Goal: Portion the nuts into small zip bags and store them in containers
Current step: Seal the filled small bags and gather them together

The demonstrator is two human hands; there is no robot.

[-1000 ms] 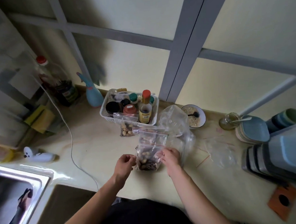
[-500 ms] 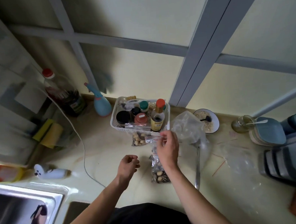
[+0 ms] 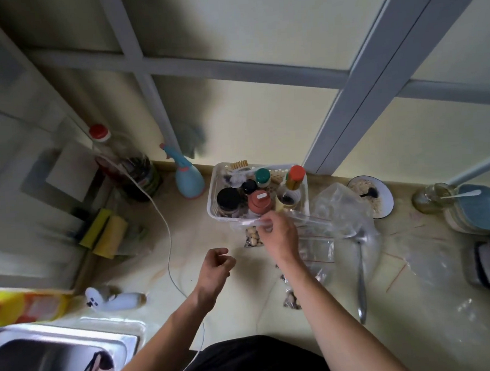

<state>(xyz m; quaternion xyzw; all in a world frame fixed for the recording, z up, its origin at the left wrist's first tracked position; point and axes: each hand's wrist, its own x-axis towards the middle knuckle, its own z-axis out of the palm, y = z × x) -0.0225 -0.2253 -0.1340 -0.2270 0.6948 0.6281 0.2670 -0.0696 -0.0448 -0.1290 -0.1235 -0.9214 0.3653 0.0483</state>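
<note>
My right hand (image 3: 279, 234) reaches to the front of the white basket (image 3: 214, 212) and pinches the clear top edge of a small zip bag (image 3: 247, 222). Pale nuts (image 3: 252, 239) show in a bag just below that edge, against the basket. My left hand (image 3: 217, 264) hovers over the counter, fingers loosely curled, holding nothing. A second small zip bag of mixed nuts (image 3: 291, 297) lies on the counter, partly hidden under my right forearm. Empty zip bags (image 3: 319, 248) lie right of my hand.
A large crumpled clear bag (image 3: 343, 208) and a metal spoon (image 3: 361, 278) lie right of the basket. Behind stand a bowl of oats (image 3: 379, 206), a glass jar (image 3: 429, 201) and stacked blue containers (image 3: 480, 210). The sink (image 3: 48, 357) is at lower left; a white cable (image 3: 169, 246) crosses the counter.
Both hands have let go of the mixed-nut bag, which now lies on the counter. My right hand has moved forward to the basket's front. My left hand has stayed back, empty.
</note>
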